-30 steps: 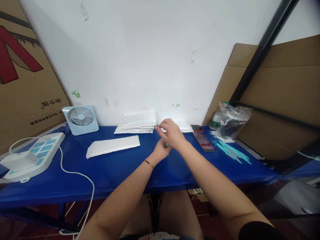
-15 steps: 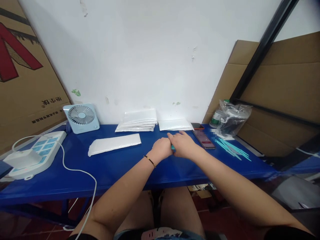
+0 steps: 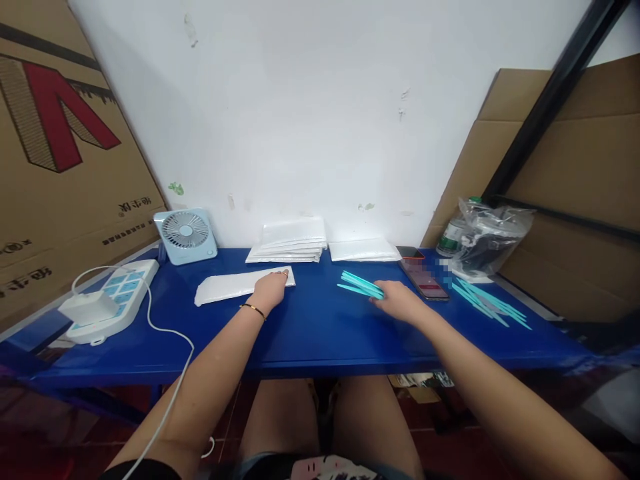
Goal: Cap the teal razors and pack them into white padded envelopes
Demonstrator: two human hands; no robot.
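Note:
My left hand (image 3: 271, 288) rests on the right end of a flat white padded envelope (image 3: 227, 286) lying on the blue table (image 3: 300, 327). Over to the right, my right hand (image 3: 395, 303) grips a small bundle of teal sticks (image 3: 361, 285), which point left and away from me just above the tabletop. A stack of more white envelopes (image 3: 290, 241) sits against the wall, with another single one (image 3: 364, 249) beside it.
A small blue fan (image 3: 186, 235) and a white power strip (image 3: 114, 300) with cable stand at left. At right lie a phone (image 3: 426, 280), loose teal sticks (image 3: 487, 303) and a plastic bag with a bottle (image 3: 483, 237). Cardboard boxes (image 3: 55, 153) flank both sides.
My hands were together at the table's middle; they have parted. The left moved left onto the envelope, the right moved right holding the teal sticks.

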